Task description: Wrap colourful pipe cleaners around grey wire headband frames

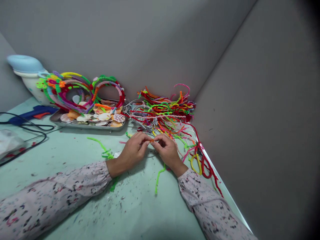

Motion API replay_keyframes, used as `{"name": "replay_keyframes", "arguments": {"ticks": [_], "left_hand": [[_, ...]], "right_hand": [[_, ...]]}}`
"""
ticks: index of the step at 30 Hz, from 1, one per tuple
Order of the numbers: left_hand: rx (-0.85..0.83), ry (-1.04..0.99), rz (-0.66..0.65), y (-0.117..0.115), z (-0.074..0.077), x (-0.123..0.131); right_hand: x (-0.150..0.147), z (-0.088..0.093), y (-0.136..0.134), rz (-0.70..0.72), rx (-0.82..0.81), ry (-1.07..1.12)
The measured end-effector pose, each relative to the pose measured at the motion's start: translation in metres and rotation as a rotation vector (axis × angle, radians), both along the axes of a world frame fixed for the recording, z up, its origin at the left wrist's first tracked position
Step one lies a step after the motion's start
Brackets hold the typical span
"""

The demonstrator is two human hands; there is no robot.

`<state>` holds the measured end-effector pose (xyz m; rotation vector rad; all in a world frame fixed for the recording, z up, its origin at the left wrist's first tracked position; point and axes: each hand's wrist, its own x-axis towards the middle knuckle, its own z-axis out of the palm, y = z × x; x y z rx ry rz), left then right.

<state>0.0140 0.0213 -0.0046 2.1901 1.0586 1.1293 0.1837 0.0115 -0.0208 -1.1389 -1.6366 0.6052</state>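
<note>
Just in front of the pipe cleaner pile, my left hand (133, 148) and my right hand (168, 151) meet fingertip to fingertip. Both pinch a short orange pipe cleaner (151, 140), its ends mostly hidden by the fingers. A thin grey wire hoop (152, 156) shows partly beneath and between the hands; I cannot tell whether the orange piece is around it. A bright green pipe cleaner (157, 182) lies below my right hand. Another crinkled green one (100, 144) rests left of my left wrist.
A metal tray (87, 126) holds shells, with fuzzy coloured headbands (110, 82) on top. Mixed pipe cleaners (170, 108) and wires are heaped behind the hands. Scissors (196, 163) lie at the right edge. At left are a blue glue gun (32, 113), black cable (41, 141) and a lidded bin (31, 80).
</note>
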Motion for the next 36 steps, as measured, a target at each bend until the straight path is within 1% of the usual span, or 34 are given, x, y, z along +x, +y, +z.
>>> {"name": "replay_keyframes", "arguments": {"ticks": [8, 11, 13, 19, 24, 30, 36], "left_hand": [[-0.04, 0.012, -0.002, 0.0008, -0.0018, 0.0008], [-0.049, 0.007, -0.008, 0.0011, -0.002, 0.0001], [-0.047, -0.003, -0.006, 0.0011, -0.0021, -0.0005], [-0.054, -0.075, 0.009, -0.0002, -0.0015, -0.0022], [-0.084, -0.128, 0.029, 0.0003, -0.0005, -0.0016], [-0.097, -0.129, 0.031, -0.0001, -0.0004, -0.0012], [-0.109, -0.117, 0.022, -0.0006, -0.0002, -0.0021]], "right_hand": [[0.0015, -0.0008, 0.0019, 0.07, -0.187, 0.144], [0.0012, 0.0001, 0.0011, 0.086, -0.232, 0.155], [0.0, -0.0002, 0.0002, 0.075, -0.199, 0.126], [-0.0034, -0.0019, -0.0019, -0.029, -0.017, 0.054], [-0.0018, -0.0013, -0.0028, -0.035, 0.145, 0.02], [-0.0007, 0.0002, -0.0054, -0.011, 0.21, -0.086], [-0.0002, -0.0003, -0.0047, -0.025, 0.251, -0.095]]}}
